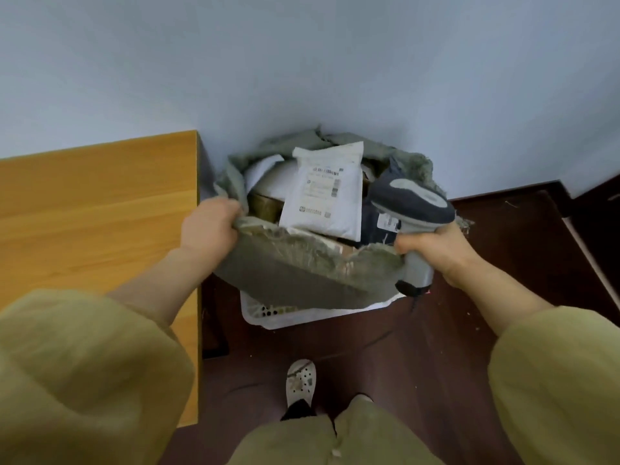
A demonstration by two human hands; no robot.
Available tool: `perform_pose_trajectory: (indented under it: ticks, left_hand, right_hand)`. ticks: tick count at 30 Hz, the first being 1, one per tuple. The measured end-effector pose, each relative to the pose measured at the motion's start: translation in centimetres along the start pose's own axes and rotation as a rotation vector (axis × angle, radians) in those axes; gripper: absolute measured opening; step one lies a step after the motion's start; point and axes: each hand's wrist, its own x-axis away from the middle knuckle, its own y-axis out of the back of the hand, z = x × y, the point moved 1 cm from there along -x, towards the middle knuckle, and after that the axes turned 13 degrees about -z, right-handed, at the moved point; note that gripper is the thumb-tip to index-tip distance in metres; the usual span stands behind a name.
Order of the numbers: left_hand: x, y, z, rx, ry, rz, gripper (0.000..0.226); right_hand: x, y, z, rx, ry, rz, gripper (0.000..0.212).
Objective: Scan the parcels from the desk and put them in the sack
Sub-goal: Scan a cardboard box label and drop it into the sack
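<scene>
A grey woven sack (302,270) stands open on the floor beside the desk. Inside it a white parcel (323,189) with a printed label lies on top of several others, among them a dark one (379,226) and a brown box (265,206). My left hand (209,224) grips the sack's near left rim. My right hand (436,250) holds the grey and dark handheld scanner (414,203) by its handle and also clutches the sack's right rim; the scanner's head points over the sack's mouth.
The wooden desk (97,209) fills the left side, its edge right next to the sack. A white plastic basket (302,313) sits under the sack. Dark floor (419,347) lies around my foot in a white shoe (300,380). A pale wall stands behind.
</scene>
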Motion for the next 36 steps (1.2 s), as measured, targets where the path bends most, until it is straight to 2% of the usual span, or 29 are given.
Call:
perform_pose_trajectory:
  ticks: [2,3,6,7,9,12,14,15,16,18,20,27,33,36]
  left_hand:
    - [-0.2,-0.4,0.9,0.116,0.104,-0.12,0.017]
    - [0.1,-0.9,1.1,0.109,0.105,-0.046,0.017]
    - [2.5,-3.0,1.2,-0.12,-0.041,0.499,0.014]
    - [2.9,-3.4,1.6,-0.16,-0.045,0.583,0.014]
    - [1.9,-3.1,2.4,-0.132,-0.033,0.469,0.012]
    - [-0.7,-1.7,2.7,0.051,-0.047,0.075,0.009]
    - [-1.4,-1.5,2.7,0.165,0.03,-0.06,0.013]
    - [-1.3,-1.9,3.0,0.161,0.04,-0.021,0.013]
    - [-0.8,-2.6,3.3,0.088,0.001,0.085,0.014]
    - [1.0,-4.8,4.3,-0.119,-0.115,0.366,0.019]
    - [2.4,-6.0,5.0,-0.169,-0.129,0.485,0.024]
    - [3.4,-5.9,3.6,-0.031,-0.145,0.439,0.022]
    - [6.8,-5.5,3.7,-0.023,-0.173,0.494,0.054]
    - [8.7,-5.0,3.1,-0.071,-0.164,0.468,0.045]
  right_hand:
    - [0.2,-0.3,0.7,-0.048,0.004,-0.013,0.024]
    - [0.4,-0.6,0.5,-0.037,-0.013,0.001,0.023]
    - [1.6,-1.5,-1.9,0.06,-0.099,0.052,0.026]
    - [1.9,-1.7,-2.6,0.07,-0.127,0.051,0.026]
    - [2.0,-1.8,-2.5,0.055,-0.147,0.034,0.028]
    - [1.6,-1.7,-0.3,-0.005,-0.103,-0.016,0.029]
    - [1.7,-1.7,1.0,-0.065,-0.074,-0.04,0.029]
    - [2.0,-1.7,1.1,-0.07,-0.071,-0.042,0.03]
    - [2.3,-1.9,0.6,-0.053,-0.082,-0.04,0.031]
    - [3.4,-2.2,-1.3,-0.011,-0.154,-0.028,0.034]
    - [4.3,-2.3,-3.2,-0.013,-0.232,-0.032,0.038]
    - [5.4,-2.5,-4.7,0.042,-0.252,-0.073,0.035]
    - [6.8,-2.0,-5.9,0.068,-0.249,-0.027,0.032]
    - [8.3,-1.7,-6.4,0.045,-0.228,-0.01,0.033]
